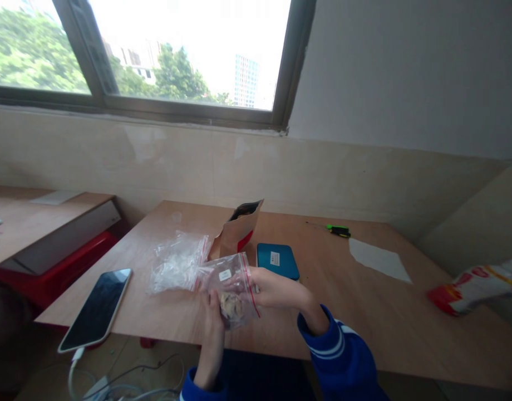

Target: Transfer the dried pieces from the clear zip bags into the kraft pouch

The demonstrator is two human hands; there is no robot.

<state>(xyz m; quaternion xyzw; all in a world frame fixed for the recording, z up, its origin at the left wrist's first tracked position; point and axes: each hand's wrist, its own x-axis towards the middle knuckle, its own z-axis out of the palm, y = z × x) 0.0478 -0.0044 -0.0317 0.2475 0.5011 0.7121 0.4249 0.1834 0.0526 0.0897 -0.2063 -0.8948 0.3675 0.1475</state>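
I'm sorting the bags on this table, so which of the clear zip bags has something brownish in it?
The zip bag held in both hands: a brownish lump sits inside. The crumpled zip bags left of it look empty.

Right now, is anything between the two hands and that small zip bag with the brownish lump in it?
Nothing visible. The left hand and the right hand both already hold the small zip bag above the table edge. The pile of clear bags lies just behind it, and the brown pouch stands farther back.

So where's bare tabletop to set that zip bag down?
Bare wood lies between the blue case and white paper, and nearer, right of the right hand. It is crowded left: empty bags, kraft pouch, smartphone.
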